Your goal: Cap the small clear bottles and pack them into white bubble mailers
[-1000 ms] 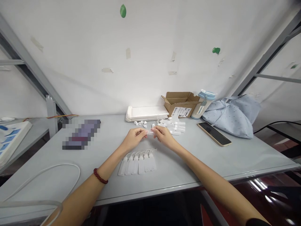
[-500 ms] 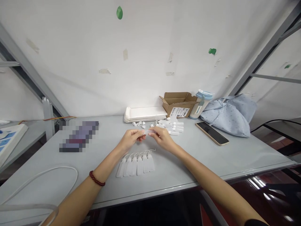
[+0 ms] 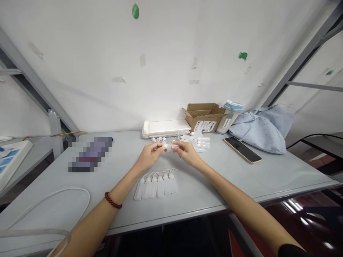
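Observation:
Above the table, a small translucent plastic tube (image 3: 169,145) spans the gap between my two hands. My left hand (image 3: 150,154) pinches its left end, where a whiter part like a cap shows. My right hand (image 3: 187,152) is closed on the other end with thumb and fingers. Nearer me lies a row of several flat translucent pouches or bottles (image 3: 160,187) with white cord loops at their tops. Behind my hands sit small white caps (image 3: 158,139). More clear pieces with white ends (image 3: 203,143) lie in a loose pile beyond my right hand.
A stack of white flat packs (image 3: 167,126), an open cardboard box (image 3: 205,116) and a cup with a blue lid (image 3: 229,117) stand by the wall. A phone (image 3: 242,150) and a blue fabric bag (image 3: 259,132) lie right. A white cable (image 3: 53,194) curves at left.
The tube has turned more level and shows more plainly between my hands. My fingers have shifted slightly on it. The camera view has moved a little.

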Action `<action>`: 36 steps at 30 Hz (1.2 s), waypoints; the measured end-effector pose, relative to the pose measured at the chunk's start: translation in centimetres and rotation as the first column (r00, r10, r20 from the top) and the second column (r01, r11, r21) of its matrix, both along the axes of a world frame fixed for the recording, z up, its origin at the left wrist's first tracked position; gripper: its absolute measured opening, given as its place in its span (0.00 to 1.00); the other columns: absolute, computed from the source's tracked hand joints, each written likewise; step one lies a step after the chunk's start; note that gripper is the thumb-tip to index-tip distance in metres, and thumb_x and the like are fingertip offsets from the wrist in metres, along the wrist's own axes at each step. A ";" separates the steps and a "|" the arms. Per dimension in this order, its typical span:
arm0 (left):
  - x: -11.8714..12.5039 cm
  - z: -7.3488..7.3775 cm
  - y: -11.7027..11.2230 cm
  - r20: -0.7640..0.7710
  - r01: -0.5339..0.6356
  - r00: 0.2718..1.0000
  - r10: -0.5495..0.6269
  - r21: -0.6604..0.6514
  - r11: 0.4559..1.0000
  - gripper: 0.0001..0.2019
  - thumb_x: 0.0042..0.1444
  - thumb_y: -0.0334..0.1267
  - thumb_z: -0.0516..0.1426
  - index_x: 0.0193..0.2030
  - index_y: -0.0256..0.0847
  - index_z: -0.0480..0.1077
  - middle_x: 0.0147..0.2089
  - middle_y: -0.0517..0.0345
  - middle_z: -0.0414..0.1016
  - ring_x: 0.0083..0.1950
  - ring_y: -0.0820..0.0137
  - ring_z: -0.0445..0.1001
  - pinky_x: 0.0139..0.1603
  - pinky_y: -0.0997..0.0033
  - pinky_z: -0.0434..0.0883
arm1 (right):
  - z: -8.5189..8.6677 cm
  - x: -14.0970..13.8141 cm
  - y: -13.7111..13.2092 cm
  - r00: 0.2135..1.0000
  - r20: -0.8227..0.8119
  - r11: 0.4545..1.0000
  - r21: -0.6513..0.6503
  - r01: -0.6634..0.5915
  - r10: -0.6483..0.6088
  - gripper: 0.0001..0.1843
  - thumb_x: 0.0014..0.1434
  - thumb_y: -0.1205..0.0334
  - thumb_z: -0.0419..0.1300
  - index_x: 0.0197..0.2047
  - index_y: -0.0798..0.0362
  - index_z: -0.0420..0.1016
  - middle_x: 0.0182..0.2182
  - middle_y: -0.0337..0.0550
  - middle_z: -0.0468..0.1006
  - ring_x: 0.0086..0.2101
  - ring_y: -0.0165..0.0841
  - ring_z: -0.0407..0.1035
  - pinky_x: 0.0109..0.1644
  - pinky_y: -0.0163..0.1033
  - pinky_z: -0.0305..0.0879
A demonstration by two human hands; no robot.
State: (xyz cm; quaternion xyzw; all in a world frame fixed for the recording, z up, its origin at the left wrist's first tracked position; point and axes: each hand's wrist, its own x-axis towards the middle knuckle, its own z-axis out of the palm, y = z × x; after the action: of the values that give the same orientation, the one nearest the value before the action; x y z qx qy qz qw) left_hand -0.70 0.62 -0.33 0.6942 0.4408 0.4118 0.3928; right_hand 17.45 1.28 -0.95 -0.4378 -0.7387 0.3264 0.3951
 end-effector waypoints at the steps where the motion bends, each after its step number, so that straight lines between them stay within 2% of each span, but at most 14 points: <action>1: -0.2 -0.3 0.3 0.013 -0.019 1.000 0.019 -0.014 1.000 0.13 0.52 0.44 0.53 0.35 0.37 0.73 0.36 0.54 0.77 0.39 0.67 0.71 0.41 0.71 0.66 | -0.1 0.1 0.3 0.999 0.012 0.998 0.040 0.038 -0.039 0.15 0.57 0.56 0.53 0.40 0.55 0.76 0.24 0.39 0.72 0.24 0.28 0.61 0.29 0.33 0.56; 3: -0.7 -1.0 1.2 0.026 -0.105 0.994 0.107 -0.061 0.993 0.15 0.53 0.43 0.50 0.40 0.36 0.72 0.37 0.52 0.77 0.36 0.67 0.71 0.37 0.71 0.67 | -0.4 0.7 1.0 0.988 0.036 0.980 0.139 0.142 -0.148 0.15 0.57 0.57 0.54 0.41 0.55 0.76 0.30 0.43 0.76 0.29 0.31 0.65 0.32 0.35 0.59; 5: -1.5 -1.7 2.1 -0.018 -0.242 0.970 0.241 -0.083 0.967 0.17 0.53 0.41 0.48 0.42 0.36 0.72 0.37 0.50 0.77 0.34 0.67 0.71 0.31 0.71 0.67 | -0.6 1.6 1.9 0.959 0.054 0.937 0.239 0.257 -0.277 0.15 0.57 0.58 0.54 0.44 0.55 0.75 0.37 0.47 0.77 0.33 0.34 0.67 0.36 0.37 0.62; 7: -2.2 -2.5 3.0 -0.162 -0.315 0.934 0.318 0.045 0.948 0.16 0.51 0.38 0.48 0.42 0.37 0.72 0.37 0.52 0.77 0.35 0.67 0.72 0.36 0.70 0.67 | -0.7 2.7 2.7 0.918 0.058 0.880 0.313 0.357 -0.393 0.17 0.58 0.58 0.52 0.47 0.55 0.74 0.39 0.49 0.77 0.34 0.35 0.67 0.39 0.39 0.63; 9: -2.7 -3.1 3.7 -0.288 -0.302 0.890 0.353 0.208 0.930 0.15 0.50 0.35 0.48 0.42 0.36 0.71 0.40 0.50 0.76 0.37 0.66 0.72 0.41 0.67 0.68 | -0.6 3.7 3.3 0.872 0.044 0.812 0.389 0.435 -0.487 0.18 0.60 0.58 0.50 0.48 0.55 0.73 0.39 0.50 0.76 0.37 0.37 0.67 0.42 0.41 0.63; 11: -2.9 -3.5 4.2 -0.343 -0.262 0.864 0.369 0.319 0.911 0.17 0.50 0.33 0.48 0.44 0.34 0.70 0.45 0.47 0.74 0.39 0.65 0.71 0.44 0.64 0.69 | -0.3 4.4 3.6 0.837 0.022 0.747 0.463 0.477 -0.547 0.19 0.61 0.57 0.49 0.49 0.56 0.72 0.39 0.51 0.76 0.40 0.39 0.66 0.45 0.43 0.62; 15: -2.9 -4.2 4.8 -0.393 -0.124 0.869 0.300 0.413 0.902 0.22 0.51 0.32 0.47 0.53 0.32 0.66 0.57 0.43 0.66 0.53 0.59 0.67 0.55 0.57 0.65 | -0.1 5.0 3.9 0.799 0.015 0.669 0.556 0.494 -0.601 0.19 0.63 0.58 0.47 0.51 0.56 0.70 0.43 0.52 0.74 0.44 0.39 0.64 0.50 0.44 0.59; 17: -3.0 -4.4 4.9 -0.444 -0.038 0.861 0.247 0.428 0.903 0.23 0.52 0.31 0.46 0.55 0.34 0.65 0.60 0.45 0.63 0.60 0.57 0.62 0.60 0.54 0.60 | -0.3 5.1 4.2 0.783 0.075 0.675 0.561 0.480 -0.618 0.19 0.63 0.59 0.47 0.53 0.55 0.69 0.45 0.52 0.73 0.45 0.40 0.64 0.50 0.45 0.58; 21: -3.3 -4.7 5.2 -0.510 0.037 0.833 0.215 0.438 0.898 0.23 0.53 0.30 0.45 0.56 0.37 0.65 0.62 0.48 0.62 0.62 0.57 0.60 0.61 0.53 0.58 | -1.2 5.5 5.0 0.704 0.373 0.787 0.423 0.450 -0.604 0.17 0.61 0.63 0.48 0.50 0.54 0.72 0.45 0.51 0.74 0.47 0.44 0.61 0.48 0.48 0.55; 23: -3.3 -4.8 5.3 -0.511 0.043 0.831 0.219 0.451 0.891 0.22 0.53 0.31 0.45 0.55 0.38 0.65 0.61 0.49 0.63 0.61 0.58 0.61 0.61 0.53 0.59 | -1.5 5.8 5.3 0.669 0.465 0.815 0.354 0.460 -0.580 0.17 0.61 0.65 0.49 0.48 0.52 0.74 0.45 0.50 0.75 0.48 0.45 0.61 0.47 0.48 0.54; 28: -3.1 -4.8 5.2 -0.489 0.029 0.843 0.225 0.458 0.888 0.20 0.53 0.32 0.46 0.52 0.37 0.69 0.56 0.47 0.67 0.57 0.58 0.64 0.59 0.53 0.61 | -1.7 6.4 5.9 0.670 0.486 0.827 0.330 0.454 -0.562 0.20 0.61 0.67 0.45 0.50 0.51 0.73 0.48 0.49 0.73 0.48 0.45 0.60 0.46 0.46 0.54; 32: -3.0 -4.8 5.1 -0.506 0.023 0.831 0.231 0.446 0.895 0.19 0.53 0.31 0.46 0.49 0.38 0.71 0.53 0.48 0.70 0.55 0.58 0.65 0.58 0.53 0.62 | -1.9 6.5 5.9 0.666 0.524 0.847 0.307 0.433 -0.531 0.19 0.59 0.69 0.48 0.50 0.51 0.74 0.49 0.51 0.72 0.48 0.46 0.59 0.44 0.46 0.54; 36: -3.0 -4.6 5.1 -0.510 0.013 0.828 0.233 0.433 0.901 0.18 0.53 0.31 0.46 0.44 0.40 0.73 0.49 0.50 0.73 0.52 0.59 0.68 0.55 0.56 0.64 | -2.1 6.5 5.7 0.616 0.555 0.828 0.331 0.453 -0.559 0.19 0.59 0.69 0.48 0.49 0.50 0.75 0.50 0.54 0.69 0.50 0.49 0.57 0.45 0.48 0.54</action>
State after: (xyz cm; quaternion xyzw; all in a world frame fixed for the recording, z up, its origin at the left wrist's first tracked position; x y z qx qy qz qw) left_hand -3.71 5.67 -4.98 0.8232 0.4765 0.3017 0.0663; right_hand 23.92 6.99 -3.02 -0.6786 -0.6960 -0.0245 0.2334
